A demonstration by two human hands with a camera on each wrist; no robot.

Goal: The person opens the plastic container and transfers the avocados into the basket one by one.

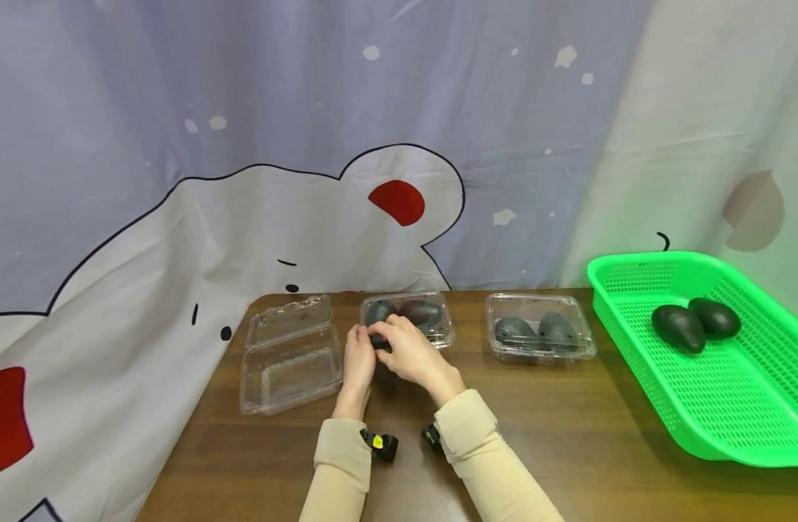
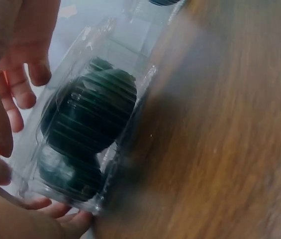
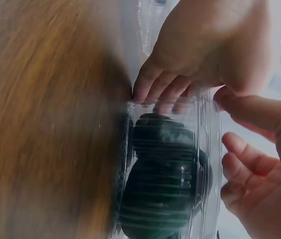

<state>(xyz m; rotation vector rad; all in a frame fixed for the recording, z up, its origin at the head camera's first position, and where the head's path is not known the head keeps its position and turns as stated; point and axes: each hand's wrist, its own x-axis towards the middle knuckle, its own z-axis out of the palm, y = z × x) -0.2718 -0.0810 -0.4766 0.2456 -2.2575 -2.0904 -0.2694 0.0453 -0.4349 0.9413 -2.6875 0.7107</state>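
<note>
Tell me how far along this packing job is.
Apparently done: the right-side box, lidded with avocados inside. In hand: left hand and right hand work at the filled middle box, perhaps closing it. Probably left: the open, empty box and two loose avocados in the green basket.

The box (image 3: pixel 206 134) looks glossy plastic, the table (image 1: pixel 536 435) smooth wood, the basket (image 1: pixel 637 355) plastic, the curtain (image 1: pixel 294 109) matt cloth
</note>
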